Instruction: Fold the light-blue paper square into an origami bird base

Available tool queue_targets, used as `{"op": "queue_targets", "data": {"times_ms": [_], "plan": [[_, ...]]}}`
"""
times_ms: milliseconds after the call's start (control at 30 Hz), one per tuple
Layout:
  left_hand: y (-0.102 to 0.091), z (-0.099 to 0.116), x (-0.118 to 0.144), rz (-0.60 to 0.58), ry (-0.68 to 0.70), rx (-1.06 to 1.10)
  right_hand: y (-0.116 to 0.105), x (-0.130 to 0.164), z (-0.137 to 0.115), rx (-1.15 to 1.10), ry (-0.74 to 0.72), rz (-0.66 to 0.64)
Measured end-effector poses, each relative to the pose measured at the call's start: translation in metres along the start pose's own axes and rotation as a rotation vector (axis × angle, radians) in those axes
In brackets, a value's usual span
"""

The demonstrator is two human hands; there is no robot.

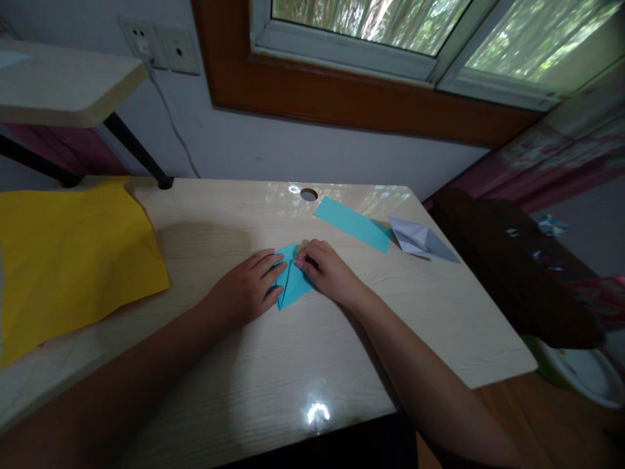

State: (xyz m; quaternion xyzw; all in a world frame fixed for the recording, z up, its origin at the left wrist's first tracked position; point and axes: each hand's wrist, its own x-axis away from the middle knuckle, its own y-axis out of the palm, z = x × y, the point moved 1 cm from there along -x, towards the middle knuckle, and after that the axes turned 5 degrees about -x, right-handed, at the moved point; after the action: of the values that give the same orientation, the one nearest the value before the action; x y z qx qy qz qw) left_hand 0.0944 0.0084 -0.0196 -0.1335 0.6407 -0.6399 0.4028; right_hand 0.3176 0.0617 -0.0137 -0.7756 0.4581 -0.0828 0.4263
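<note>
head | folded blue paper (pixel 291 286) tip points toward person | both hands pressing

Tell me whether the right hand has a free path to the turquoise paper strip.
Probably yes: the right hand rests on the folded turquoise paper, and only bare desk lies between it and the turquoise paper strip.
</note>
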Motion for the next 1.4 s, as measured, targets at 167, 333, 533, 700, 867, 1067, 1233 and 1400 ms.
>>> {"op": "queue_targets", "data": {"times_ms": [167, 333, 533, 700, 867, 1067, 1233, 1400], "plan": [[-0.001, 0.003, 0.0, 0.005, -0.01, -0.004, 0.005, -0.005, -0.006, 0.081, 0.032, -0.015], [0.0, 0.005, 0.0, 0.008, -0.007, -0.047, 0.007, -0.007, -0.009, 0.099, 0.077, 0.021], [0.001, 0.004, 0.001, 0.019, -0.004, -0.045, 0.011, -0.006, -0.01, 0.151, 0.041, 0.054], [0.001, 0.004, 0.002, 0.027, -0.019, -0.013, 0.014, -0.006, -0.012, 0.213, 0.023, 0.048], [0.002, 0.003, 0.002, 0.032, -0.007, -0.029, 0.016, -0.007, -0.013, 0.221, 0.071, 0.048], [0.003, 0.003, 0.002, 0.026, 0.01, -0.048, 0.019, -0.006, -0.014, 0.258, 0.097, 0.063], [0.0, 0.007, 0.002, 0.033, -0.017, -0.053, 0.019, -0.006, -0.013, 0.234, 0.111, 0.072], [-0.001, 0.007, 0.003, 0.049, -0.001, -0.054, 0.017, -0.007, -0.01, 0.152, 0.112, 0.097]]}}
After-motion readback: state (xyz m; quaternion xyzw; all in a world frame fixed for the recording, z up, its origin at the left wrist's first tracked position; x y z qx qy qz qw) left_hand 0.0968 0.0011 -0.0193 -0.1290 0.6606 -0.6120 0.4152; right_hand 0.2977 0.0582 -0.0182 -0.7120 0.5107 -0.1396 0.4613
